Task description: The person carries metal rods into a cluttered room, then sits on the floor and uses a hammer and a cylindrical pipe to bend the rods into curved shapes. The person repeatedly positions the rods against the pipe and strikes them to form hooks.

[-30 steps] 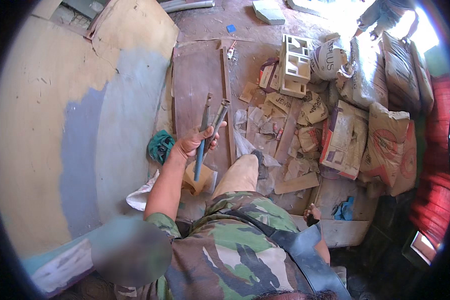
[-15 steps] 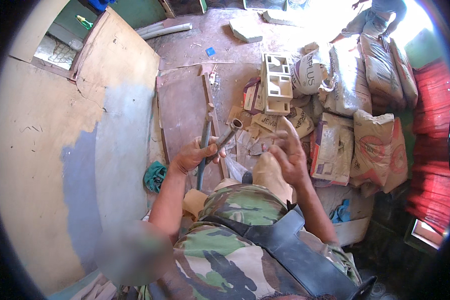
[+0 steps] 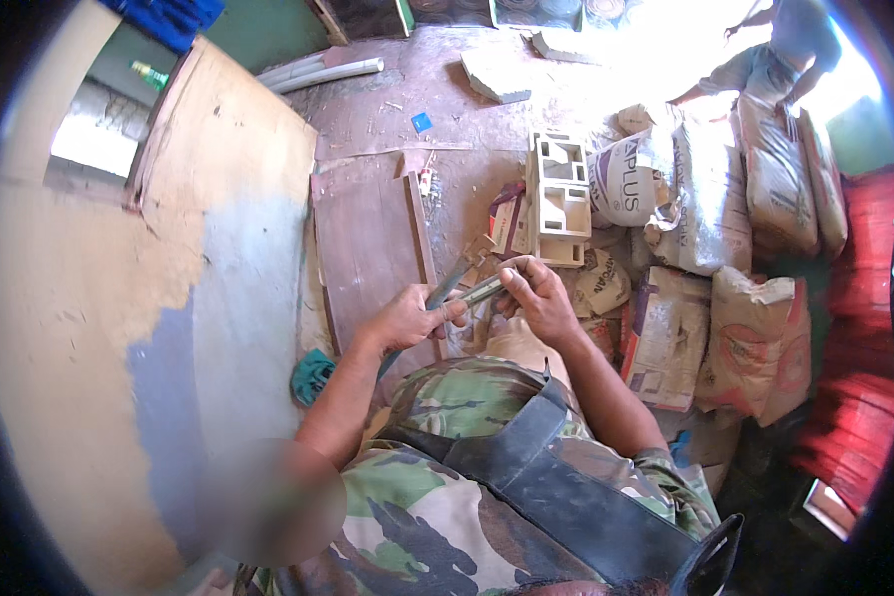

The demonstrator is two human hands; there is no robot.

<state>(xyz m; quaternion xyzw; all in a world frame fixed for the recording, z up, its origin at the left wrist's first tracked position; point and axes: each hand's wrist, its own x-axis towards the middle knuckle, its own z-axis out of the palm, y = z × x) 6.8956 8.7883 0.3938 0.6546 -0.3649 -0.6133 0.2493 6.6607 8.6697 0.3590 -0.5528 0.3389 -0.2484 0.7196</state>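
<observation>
My left hand (image 3: pixel 414 316) is closed round two things in front of my belly. One is a long blue-grey rod (image 3: pixel 447 286) with a brownish far end, slanting up and to the right. The other is a metal tube (image 3: pixel 483 289) that crosses toward my right hand. My right hand (image 3: pixel 538 298) has its thumb and fingers closed at the tube's far end, hiding its opening. The rod's lower end passes below my left hand, beside my camouflage shirt (image 3: pixel 457 402).
A brown board (image 3: pixel 366 248) lies on the floor ahead. A cream slotted block (image 3: pixel 560 204) and several filled sacks (image 3: pixel 705 204) are stacked at right. Walling my left is a painted panel (image 3: pixel 248 159). Another person (image 3: pixel 780 60) bends at far right.
My right hand, half open and apart before, has come in to the left and taken hold of the tube's end. The tube has tipped lower, and the rod leans more to the right.
</observation>
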